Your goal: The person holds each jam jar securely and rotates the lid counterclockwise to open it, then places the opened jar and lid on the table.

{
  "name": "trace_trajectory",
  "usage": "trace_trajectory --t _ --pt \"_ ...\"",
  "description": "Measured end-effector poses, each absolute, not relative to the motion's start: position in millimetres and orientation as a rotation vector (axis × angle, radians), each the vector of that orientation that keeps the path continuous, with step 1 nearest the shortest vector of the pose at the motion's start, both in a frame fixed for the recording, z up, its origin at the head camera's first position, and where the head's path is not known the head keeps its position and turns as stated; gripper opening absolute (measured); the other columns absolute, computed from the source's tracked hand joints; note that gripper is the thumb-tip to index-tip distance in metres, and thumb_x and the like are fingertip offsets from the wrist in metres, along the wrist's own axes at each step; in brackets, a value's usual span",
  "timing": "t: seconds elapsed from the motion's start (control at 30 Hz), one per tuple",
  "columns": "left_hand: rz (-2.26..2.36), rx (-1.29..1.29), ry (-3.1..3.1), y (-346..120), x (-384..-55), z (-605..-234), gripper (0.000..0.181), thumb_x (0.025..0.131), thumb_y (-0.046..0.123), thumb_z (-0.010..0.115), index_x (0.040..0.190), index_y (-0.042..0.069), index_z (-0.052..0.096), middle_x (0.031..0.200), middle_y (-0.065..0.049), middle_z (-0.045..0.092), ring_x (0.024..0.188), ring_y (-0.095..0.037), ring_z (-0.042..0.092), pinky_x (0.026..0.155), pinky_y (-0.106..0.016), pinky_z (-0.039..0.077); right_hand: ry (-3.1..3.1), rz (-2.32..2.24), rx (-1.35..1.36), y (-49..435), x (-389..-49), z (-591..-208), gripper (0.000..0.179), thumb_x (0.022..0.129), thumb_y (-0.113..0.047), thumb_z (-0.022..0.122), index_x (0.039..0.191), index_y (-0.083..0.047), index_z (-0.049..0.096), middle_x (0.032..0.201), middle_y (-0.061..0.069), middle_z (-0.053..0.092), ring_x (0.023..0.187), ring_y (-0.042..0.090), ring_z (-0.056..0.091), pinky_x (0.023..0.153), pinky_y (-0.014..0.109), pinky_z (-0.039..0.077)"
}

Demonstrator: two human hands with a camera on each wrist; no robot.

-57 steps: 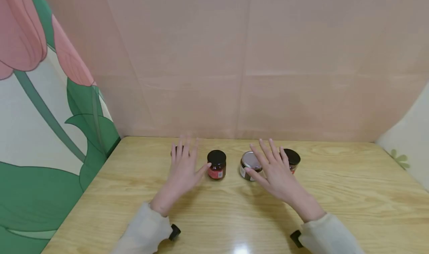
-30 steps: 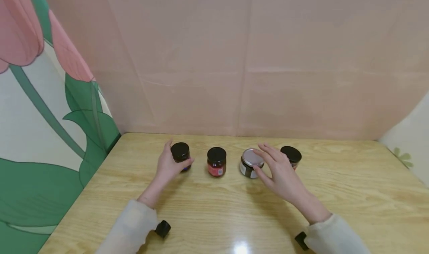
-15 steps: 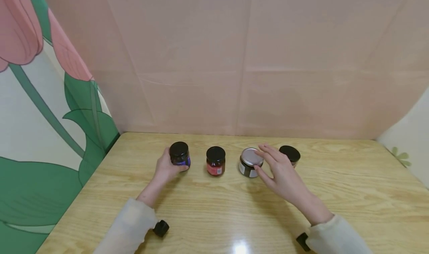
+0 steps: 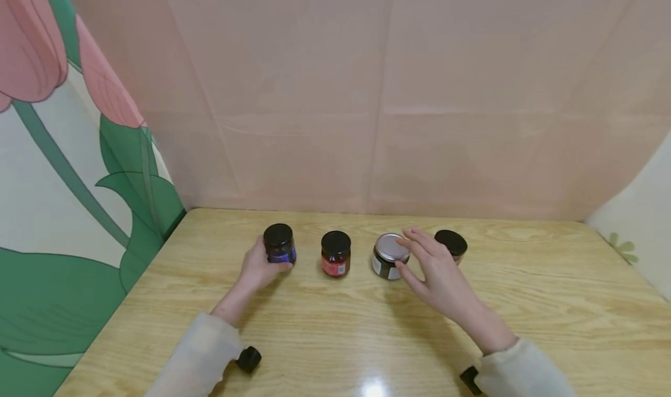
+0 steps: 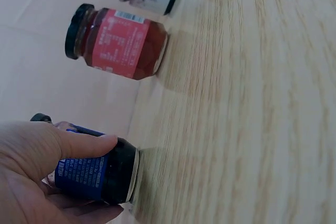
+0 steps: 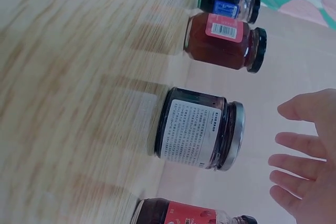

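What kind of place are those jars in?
Probably an indoor corner screened off for tabletop work; which room, I can't tell. See the light wood-grain table, the creased pinkish-beige sheet behind it and the big pink-and-green tulip-print hanging on the left.

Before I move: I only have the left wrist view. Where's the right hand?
Observer: The right hand is close to the silver-lidded jar, third from the left in the row.
Operator: Touching it?
Observer: No. The right wrist view shows backdrop between the fingertips and the lid.
Operator: Anything past that one?
Observer: Yes, a jar with a red label, at the right end of the row.
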State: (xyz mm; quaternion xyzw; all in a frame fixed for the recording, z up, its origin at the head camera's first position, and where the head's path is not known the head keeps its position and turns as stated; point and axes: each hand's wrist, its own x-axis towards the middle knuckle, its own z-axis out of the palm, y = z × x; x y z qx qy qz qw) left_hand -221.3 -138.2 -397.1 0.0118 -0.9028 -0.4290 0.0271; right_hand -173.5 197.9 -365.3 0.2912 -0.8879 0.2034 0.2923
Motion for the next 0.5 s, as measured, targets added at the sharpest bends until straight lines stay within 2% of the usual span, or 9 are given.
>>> trace_trajectory --t 0.17,0.3,0.5 --pt "-1.335 0.069 -2.75 -140.1 -217.3 -396.9 0.069 0.073 0.012 0.081 0.124 -0.009 0.04 0.124 -0.033 0.054 0.118 -0.048 0.051 0.103 -0.058 0.038 -2.381 0.537 0.763 196.6 -173.2 -366.8 0.043 0.08 -0.012 0.074 0.118 0.004 0.062 0.128 0.024 0.058 0.121 0.044 0.05 0.094 0.063 0.04" --pt "-1.364 0.089 -2.715 -140.6 -213.6 -395.7 0.065 0.069 0.012 0.083 0.118 -0.005 0.044 0.12 -0.03 0.058 0.114 -0.044 0.054 0.1 -0.055 0.041 -2.372 0.533 0.76 197.3 -173.8 -367.3 0.042 0.08 -0.012 0.074 0.117 0.004 0.063 0.126 0.024 0.059 0.12 0.043 0.051 0.094 0.063 0.041" --pt "-1.376 0.061 -2.67 -137.8 -212.0 -393.2 0.065 0.068 0.015 0.084 0.117 -0.001 0.046 0.118 -0.025 0.06 0.11 -0.04 0.058 0.096 -0.053 0.044 -2.378 0.534 0.758 198.6 -174.0 -366.2 0.044 0.079 -0.012 0.075 0.118 0.004 0.062 0.127 0.024 0.058 0.121 0.043 0.05 0.093 0.064 0.041"
